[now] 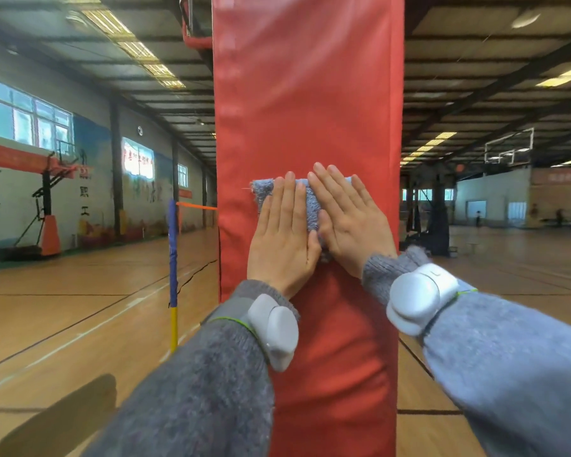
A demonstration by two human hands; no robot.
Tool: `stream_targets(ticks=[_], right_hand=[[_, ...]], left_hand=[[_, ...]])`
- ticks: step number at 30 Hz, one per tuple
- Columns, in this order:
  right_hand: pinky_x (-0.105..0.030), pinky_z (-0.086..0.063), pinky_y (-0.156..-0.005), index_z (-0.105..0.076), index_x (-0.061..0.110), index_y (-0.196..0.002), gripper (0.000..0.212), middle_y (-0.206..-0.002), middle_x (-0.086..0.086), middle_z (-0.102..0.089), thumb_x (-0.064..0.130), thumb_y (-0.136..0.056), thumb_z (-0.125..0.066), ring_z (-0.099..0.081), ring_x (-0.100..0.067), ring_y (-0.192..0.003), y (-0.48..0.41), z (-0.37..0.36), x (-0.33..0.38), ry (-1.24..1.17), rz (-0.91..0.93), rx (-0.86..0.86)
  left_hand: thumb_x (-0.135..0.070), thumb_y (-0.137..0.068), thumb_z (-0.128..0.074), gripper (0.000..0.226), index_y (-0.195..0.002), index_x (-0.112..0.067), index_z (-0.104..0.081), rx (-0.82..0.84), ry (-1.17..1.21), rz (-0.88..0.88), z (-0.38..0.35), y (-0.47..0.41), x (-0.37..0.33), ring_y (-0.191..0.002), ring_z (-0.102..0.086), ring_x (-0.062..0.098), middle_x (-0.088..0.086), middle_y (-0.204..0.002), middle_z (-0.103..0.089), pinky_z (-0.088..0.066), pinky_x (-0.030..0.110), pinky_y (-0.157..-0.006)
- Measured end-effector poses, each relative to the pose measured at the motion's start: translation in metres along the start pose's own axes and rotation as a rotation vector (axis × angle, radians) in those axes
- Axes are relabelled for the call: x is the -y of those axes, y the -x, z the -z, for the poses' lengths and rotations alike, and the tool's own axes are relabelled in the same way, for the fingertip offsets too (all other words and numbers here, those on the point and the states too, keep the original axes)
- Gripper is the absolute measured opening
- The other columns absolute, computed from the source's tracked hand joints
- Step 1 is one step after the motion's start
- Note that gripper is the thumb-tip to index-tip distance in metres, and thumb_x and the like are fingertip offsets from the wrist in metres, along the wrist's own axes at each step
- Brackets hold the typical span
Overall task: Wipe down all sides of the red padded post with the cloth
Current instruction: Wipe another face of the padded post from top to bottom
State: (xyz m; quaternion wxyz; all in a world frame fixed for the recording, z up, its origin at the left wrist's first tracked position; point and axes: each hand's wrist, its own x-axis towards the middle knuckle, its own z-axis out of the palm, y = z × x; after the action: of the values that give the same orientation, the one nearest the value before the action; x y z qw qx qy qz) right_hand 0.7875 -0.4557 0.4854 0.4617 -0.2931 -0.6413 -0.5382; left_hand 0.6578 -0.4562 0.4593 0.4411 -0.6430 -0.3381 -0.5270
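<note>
Left hand (282, 239) and right hand (350, 222) lay flat, fingers straight, pressing a fuzzy blue-grey cloth (312, 211) against the facing side of the tall, smooth red vinyl padded post (307, 94). Knit grey sleeves (192, 384).

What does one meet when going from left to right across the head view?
Orange basketball stand, blue and yellow pole, left hand, right hand, far glass backboard. Both hands press flat on the cloth on the red padded post.
</note>
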Motion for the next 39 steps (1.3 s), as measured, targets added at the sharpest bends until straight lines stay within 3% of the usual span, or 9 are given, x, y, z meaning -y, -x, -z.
stream_targets(ticks=[4, 9, 14, 26, 30, 34, 39], right_hand=[[-0.03, -0.013, -0.112, -0.048, 0.0, -0.133, 0.049, -0.137, -0.015, -0.049, 0.016, -0.091, -0.031, -0.045, -0.026, -0.127, -0.042, -0.002, -0.028, 0.041, -0.084, -0.079], [-0.036, -0.021, -0.107, -0.049, -0.002, -0.132, 0.048, -0.135, -0.017, -0.05, 0.015, -0.091, -0.032, -0.048, -0.029, -0.125, -0.075, -0.01, -0.053, 0.067, -0.088, -0.158], [-0.03, -0.017, -0.112, -0.048, -0.001, -0.133, 0.047, -0.137, -0.016, -0.049, 0.013, -0.092, -0.032, -0.044, -0.027, -0.128, -0.064, -0.014, -0.047, 0.053, -0.122, -0.231], [-0.036, -0.018, -0.113, -0.045, -0.002, -0.135, 0.049, -0.14, -0.017, -0.045, 0.014, -0.09, -0.033, -0.033, -0.023, -0.132, 0.048, 0.005, -0.007, -0.005, -0.17, -0.052], [-0.036, -0.018, -0.114, -0.034, 0.002, -0.137, 0.048, -0.141, -0.016, -0.043, 0.015, -0.092, -0.032, -0.031, -0.023, -0.133, 0.08, 0.009, -0.002, 0.012, -0.14, -0.007], [-0.033, -0.014, -0.114, -0.034, 0.003, -0.138, 0.046, -0.141, -0.015, -0.045, 0.023, -0.1, -0.016, -0.032, -0.022, -0.133, 0.068, 0.008, -0.013, -0.002, -0.13, -0.02], [-0.033, -0.016, -0.112, -0.044, -0.002, -0.136, 0.05, -0.14, -0.016, -0.045, 0.018, -0.092, -0.029, -0.037, -0.025, -0.131, 0.01, 0.002, -0.042, 0.012, -0.2, -0.104]], left_hand=[[-0.027, -0.083, -0.034, 0.063, -0.133, 0.011, -0.043, -0.024, -0.041, -0.098, -0.001, -0.062, 0.006, -0.128, -0.042, 0.039, 0.028, -0.138, -0.043, -0.02, 0.037, -0.107], [-0.027, -0.084, -0.031, 0.064, -0.136, 0.009, -0.039, -0.062, 0.007, -0.093, -0.008, -0.103, 0.009, -0.133, -0.036, 0.037, 0.025, -0.142, -0.038, -0.019, 0.037, -0.109], [-0.023, -0.084, -0.033, 0.061, -0.136, 0.009, -0.04, -0.138, 0.016, -0.034, -0.013, -0.089, -0.003, -0.132, -0.038, 0.037, 0.026, -0.141, -0.039, -0.015, 0.036, -0.109], [-0.025, -0.084, -0.035, 0.063, -0.138, 0.005, -0.027, -0.006, -0.014, -0.041, -0.018, 0.016, -0.037, -0.134, -0.022, 0.029, 0.025, -0.143, -0.036, -0.007, 0.033, -0.113], [-0.026, -0.084, -0.034, 0.062, -0.138, 0.003, -0.023, 0.051, -0.011, -0.037, -0.015, 0.045, -0.051, -0.134, -0.021, 0.03, 0.024, -0.144, -0.035, -0.006, 0.033, -0.114], [-0.028, -0.086, -0.033, 0.062, -0.138, 0.004, -0.025, 0.053, -0.028, -0.1, -0.015, 0.029, -0.044, -0.134, -0.023, 0.03, 0.025, -0.143, -0.036, -0.007, 0.032, -0.113], [-0.027, -0.086, -0.034, 0.062, -0.136, 0.008, -0.04, -0.021, -0.053, -0.179, -0.016, -0.041, -0.029, -0.132, -0.037, 0.034, 0.025, -0.141, -0.039, -0.01, 0.032, -0.112]])
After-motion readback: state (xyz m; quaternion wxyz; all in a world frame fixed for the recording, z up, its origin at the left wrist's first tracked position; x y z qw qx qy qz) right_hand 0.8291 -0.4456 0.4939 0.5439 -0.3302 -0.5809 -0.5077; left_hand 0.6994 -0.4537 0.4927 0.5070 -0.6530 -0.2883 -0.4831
